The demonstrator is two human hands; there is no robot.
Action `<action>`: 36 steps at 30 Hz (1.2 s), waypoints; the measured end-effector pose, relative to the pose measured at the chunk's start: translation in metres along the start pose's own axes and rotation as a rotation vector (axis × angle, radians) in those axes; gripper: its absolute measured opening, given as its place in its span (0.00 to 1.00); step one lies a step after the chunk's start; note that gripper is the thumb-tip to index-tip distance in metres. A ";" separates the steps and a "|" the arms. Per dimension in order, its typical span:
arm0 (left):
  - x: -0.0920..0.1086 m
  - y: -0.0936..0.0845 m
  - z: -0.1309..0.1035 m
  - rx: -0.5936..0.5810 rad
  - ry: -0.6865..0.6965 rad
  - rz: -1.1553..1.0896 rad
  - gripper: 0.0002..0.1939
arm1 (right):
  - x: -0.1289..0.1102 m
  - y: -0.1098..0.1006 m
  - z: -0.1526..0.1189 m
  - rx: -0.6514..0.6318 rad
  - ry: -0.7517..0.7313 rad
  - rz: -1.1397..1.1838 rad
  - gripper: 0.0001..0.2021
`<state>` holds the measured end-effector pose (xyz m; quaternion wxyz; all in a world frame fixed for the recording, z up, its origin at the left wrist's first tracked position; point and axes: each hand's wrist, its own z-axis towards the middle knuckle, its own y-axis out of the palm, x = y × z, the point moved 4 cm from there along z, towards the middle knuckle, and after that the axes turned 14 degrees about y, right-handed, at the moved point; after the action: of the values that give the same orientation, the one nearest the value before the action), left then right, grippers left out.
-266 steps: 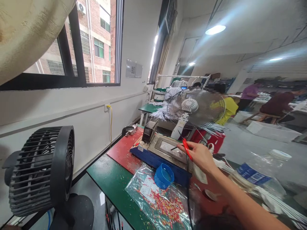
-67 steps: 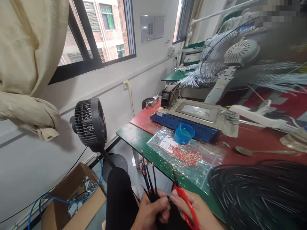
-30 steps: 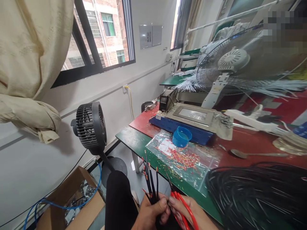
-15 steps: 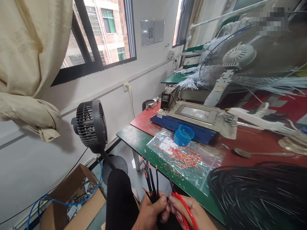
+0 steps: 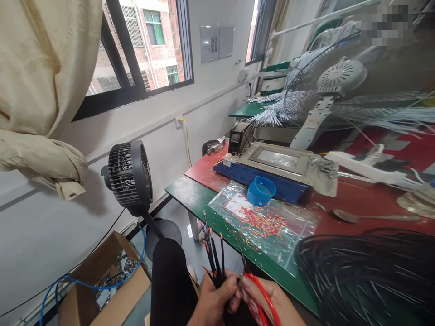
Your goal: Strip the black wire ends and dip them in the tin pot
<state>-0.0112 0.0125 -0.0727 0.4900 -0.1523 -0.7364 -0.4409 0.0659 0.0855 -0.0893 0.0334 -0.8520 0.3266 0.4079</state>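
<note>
My left hand (image 5: 214,302) grips a bunch of thin black wires (image 5: 213,253) that stand up from my fist, their tips showing red and bare ends. Right beside it, my right hand (image 5: 272,302) holds red-handled scissors (image 5: 258,294), the dark tips pointing up next to the wires. Both hands are low in the picture, over my lap, just in front of the green table edge (image 5: 204,213).
A large coil of black wire (image 5: 367,276) lies at the right. On the table are a clear bag of red bits (image 5: 268,226), a blue cup (image 5: 260,191), a blue-sided machine (image 5: 272,167), a spoon (image 5: 367,216) and a desk fan (image 5: 336,81). A black floor fan (image 5: 131,174) and cardboard box (image 5: 102,283) stand to the left.
About nine seconds ago my right hand held the scissors over the machine; both hands are now low at my lap with the wires. Over the last second they barely moved.
</note>
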 end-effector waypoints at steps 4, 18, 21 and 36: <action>-0.004 -0.002 0.001 -0.015 -0.003 0.025 0.18 | 0.001 -0.001 0.001 -0.007 0.001 -0.003 0.32; -0.001 -0.001 -0.001 0.037 -0.051 -0.047 0.16 | 0.002 -0.001 -0.003 -0.058 -0.004 -0.031 0.31; -0.003 -0.004 -0.002 0.050 -0.086 -0.046 0.15 | -0.006 -0.005 -0.011 -0.034 0.019 0.076 0.30; -0.005 -0.009 -0.003 -0.157 -0.233 -0.044 0.16 | -0.007 -0.013 -0.021 -0.045 0.178 0.097 0.24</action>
<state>-0.0130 0.0065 -0.0813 0.3779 -0.2239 -0.7548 -0.4871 0.0843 0.0926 -0.0735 -0.0344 -0.8685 0.3599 0.3390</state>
